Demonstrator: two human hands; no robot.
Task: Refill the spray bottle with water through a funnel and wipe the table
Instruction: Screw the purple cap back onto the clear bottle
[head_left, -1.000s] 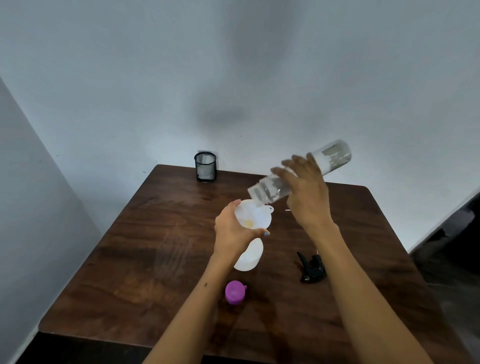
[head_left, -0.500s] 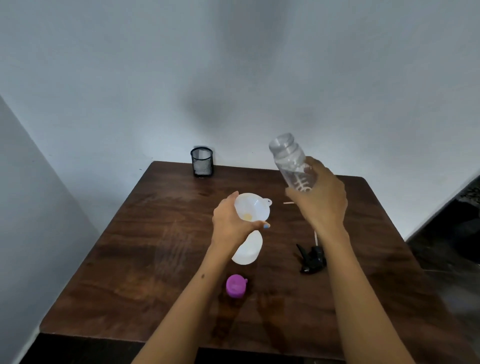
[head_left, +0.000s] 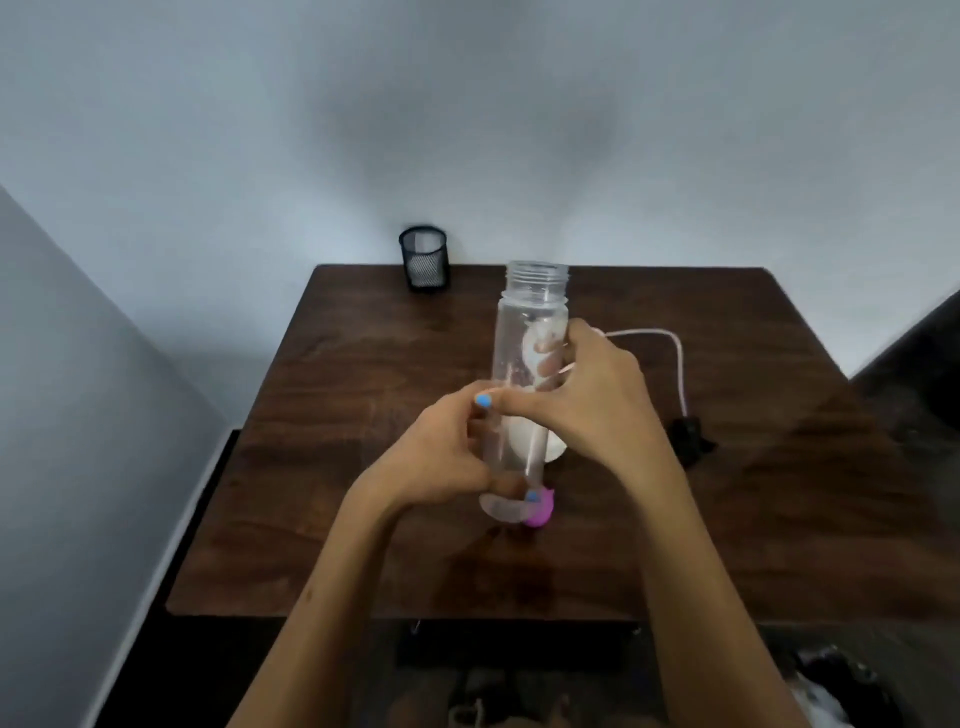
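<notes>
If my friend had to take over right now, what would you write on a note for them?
Left hand: grips the lower part of the clear water bottle.
Right hand: grips the same bottle higher up. The bottle is upright, uncapped and looks empty.
Behind the bottle, a white shape, probably the spray bottle with its funnel, is mostly hidden.
The purple cap lies on the table by the bottle's base. The black spray head with its tube lies to the right.
Done, apparently: pouring.
Left: put the bottle down, remove the funnel, screw on the spray head, wipe the table.
</notes>
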